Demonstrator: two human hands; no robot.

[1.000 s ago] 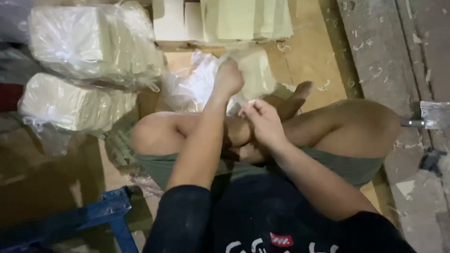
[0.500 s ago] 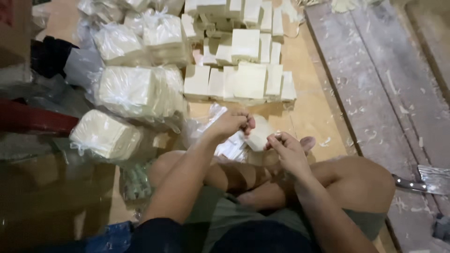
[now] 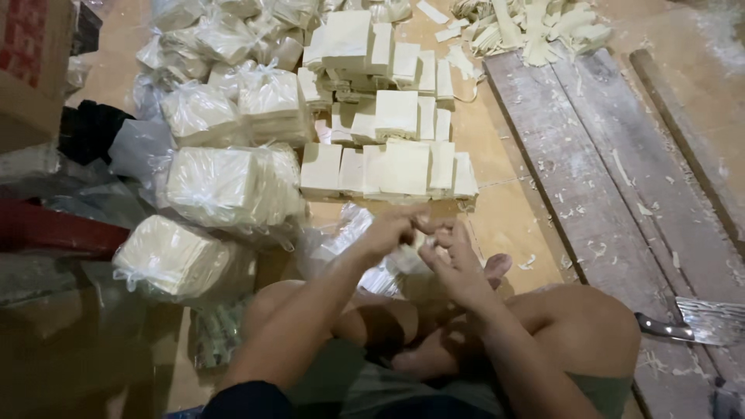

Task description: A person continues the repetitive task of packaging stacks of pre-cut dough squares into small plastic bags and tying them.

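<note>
I sit cross-legged on the floor. My left hand (image 3: 392, 230) and my right hand (image 3: 450, 260) meet in front of my knees, both closed around a small pale bundle (image 3: 411, 252) partly hidden by the fingers. Under them lies a crumpled clear plastic bag (image 3: 341, 240). Just beyond stand rows of cream rectangular stacks (image 3: 388, 167).
Several tied plastic bags of cream sheets (image 3: 217, 182) pile up on the left. A cardboard box (image 3: 31, 70) is at far left. Grey wooden planks (image 3: 590, 178) run on the right, with a cleaver (image 3: 698, 326) on them and pale offcut strips (image 3: 528, 27) at top.
The camera tilted up, showing more stacks and bags. Both hands rose from my lap and came together over the plastic bag.
</note>
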